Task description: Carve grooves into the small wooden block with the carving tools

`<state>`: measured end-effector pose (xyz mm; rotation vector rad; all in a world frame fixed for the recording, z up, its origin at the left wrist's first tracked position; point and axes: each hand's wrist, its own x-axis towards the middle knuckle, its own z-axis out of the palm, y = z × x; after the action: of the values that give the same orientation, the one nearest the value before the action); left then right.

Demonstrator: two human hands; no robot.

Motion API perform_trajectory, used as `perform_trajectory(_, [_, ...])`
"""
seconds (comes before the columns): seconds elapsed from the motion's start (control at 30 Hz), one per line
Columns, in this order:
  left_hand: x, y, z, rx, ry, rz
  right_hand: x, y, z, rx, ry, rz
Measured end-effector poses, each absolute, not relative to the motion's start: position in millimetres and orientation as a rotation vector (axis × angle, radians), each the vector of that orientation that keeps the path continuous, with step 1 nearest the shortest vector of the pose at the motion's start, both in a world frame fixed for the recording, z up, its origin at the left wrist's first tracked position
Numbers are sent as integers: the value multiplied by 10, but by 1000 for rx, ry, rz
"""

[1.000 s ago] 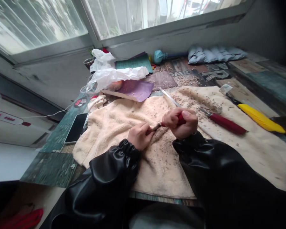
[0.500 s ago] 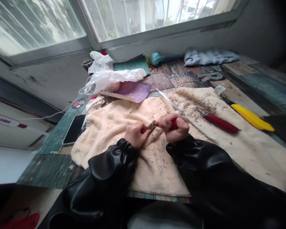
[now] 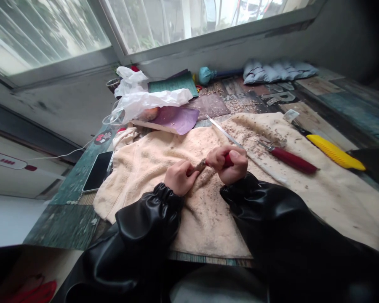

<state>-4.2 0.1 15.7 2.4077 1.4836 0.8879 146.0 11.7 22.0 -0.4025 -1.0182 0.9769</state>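
My left hand is closed around a small brown piece of wood whose tip sticks out toward the right. My right hand is fisted on a red-handled carving knife, and its short blade meets the wood between the two hands. Both hands hover just above a cream towel strewn with wood shavings. Black glossy sleeves cover both forearms.
A second red-handled knife, a yellow tool and a thin metal strip lie on the towel's right part. A phone lies at the left. Behind are purple paper, a white plastic bag and a grey padded cloth.
Both hands stay together on the wood and knife; the right hand has made small strokes against the wood. The view has shifted slightly left and down.
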Motion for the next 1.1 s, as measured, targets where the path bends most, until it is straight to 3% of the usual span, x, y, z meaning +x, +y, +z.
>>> perform_trajectory(1.1, [-92, 62, 152, 2248, 1427, 882, 1535, 149, 247, -234, -1246, 1019])
